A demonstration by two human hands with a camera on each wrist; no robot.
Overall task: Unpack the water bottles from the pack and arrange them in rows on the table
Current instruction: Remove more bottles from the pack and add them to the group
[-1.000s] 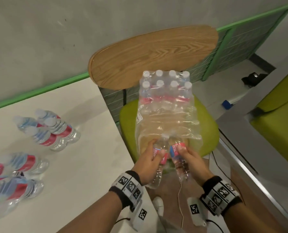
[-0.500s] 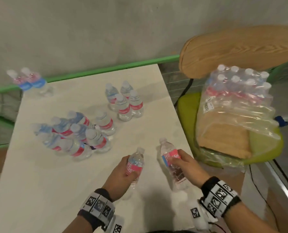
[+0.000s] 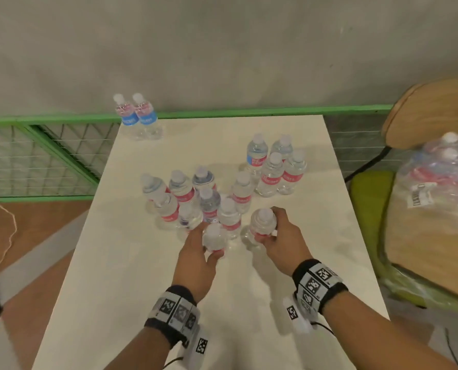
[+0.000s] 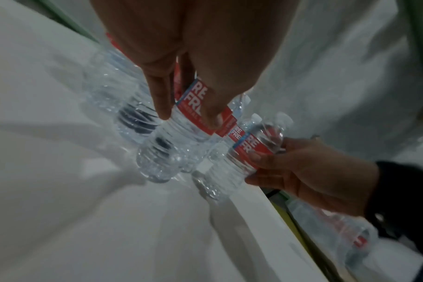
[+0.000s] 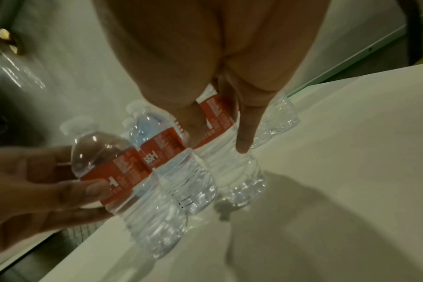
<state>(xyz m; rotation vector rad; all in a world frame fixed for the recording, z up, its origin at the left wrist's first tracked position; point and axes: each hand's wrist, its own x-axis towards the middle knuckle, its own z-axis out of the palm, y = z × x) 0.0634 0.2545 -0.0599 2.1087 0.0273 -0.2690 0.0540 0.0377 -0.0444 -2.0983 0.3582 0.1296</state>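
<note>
Clear water bottles with red labels stand in a loose cluster (image 3: 190,198) in the middle of the white table (image 3: 131,289). My left hand (image 3: 209,247) grips one bottle (image 3: 214,237) round its label at the cluster's near edge; the left wrist view shows its base (image 4: 155,167) down at the tabletop. My right hand (image 3: 272,225) grips a second bottle (image 3: 261,222) just to the right, slightly tilted, also low over the table. The shrink-wrapped pack (image 3: 441,182) with more bottles lies on the chair at the right.
Several more bottles (image 3: 276,166) stand together at the back right of the table. Two blue-labelled bottles (image 3: 138,116) stand at the far left corner. A green wire fence (image 3: 48,156) runs behind the table. The green chair seat (image 3: 369,198) adjoins the table's right edge.
Both hands drew a bottle each out of the pack on the chair, carried them left over the table, and now hold them at the front of the cluster.
</note>
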